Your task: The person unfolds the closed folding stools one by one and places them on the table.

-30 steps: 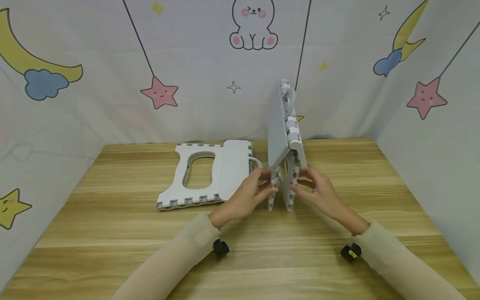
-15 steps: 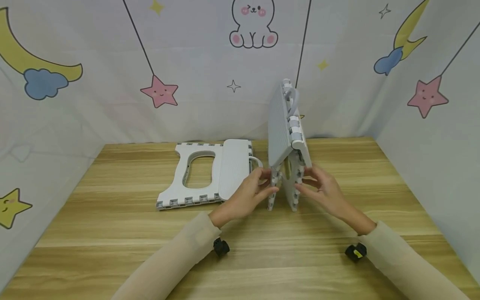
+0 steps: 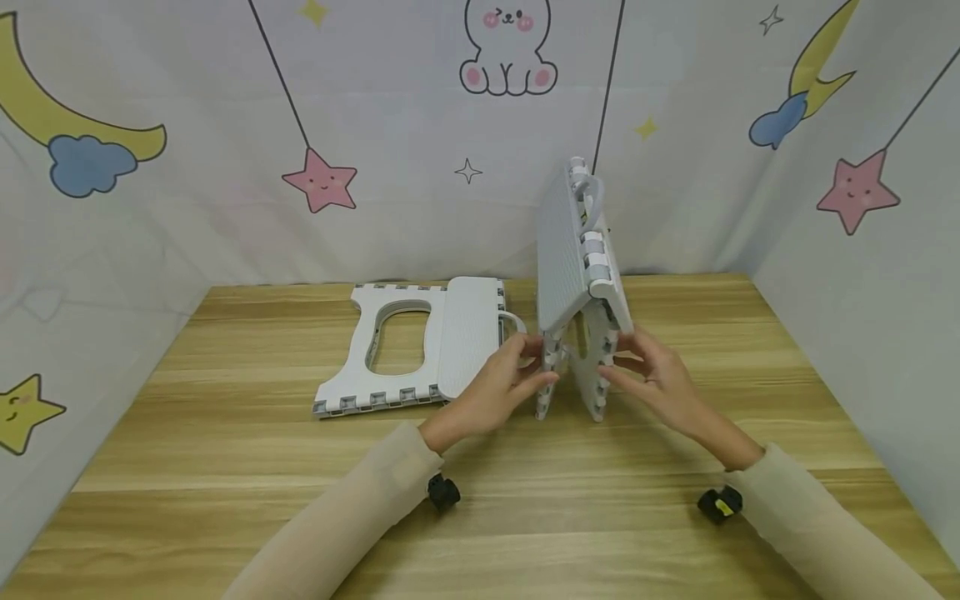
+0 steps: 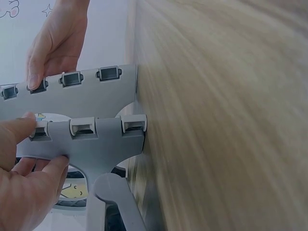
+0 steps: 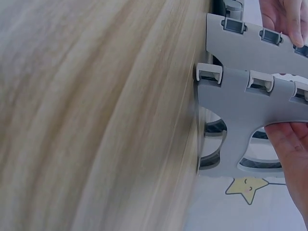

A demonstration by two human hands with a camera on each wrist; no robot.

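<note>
A white and grey folding step stool [image 3: 562, 250] stands on the table, partly unfolded, its hinged top peaked like a roof and its carry loop [image 3: 594, 204] at the top right. My left hand [image 3: 491, 387] pinches the near edge of the left leg panel [image 4: 103, 144] between thumb and fingers. On the other side, my right hand [image 3: 660, 387] grips the right leg panel [image 5: 236, 103], with fingers at its cutout in the right wrist view. A gap shows between the two panels. Behind my left hand lies a second folding stool [image 3: 472, 333], folded flat.
The wood-grain table [image 3: 570, 517] ends at a white cloth backdrop [image 3: 405, 225] printed with stars and moons. Similar cloth walls [image 3: 885, 333] rise along both sides. The flat stool occupies the table's back, left of the upright one.
My right hand has moved right, drawing the right leg panel outward, so the gap between the panels has widened and the top is less steeply folded. My left hand has stayed in place.
</note>
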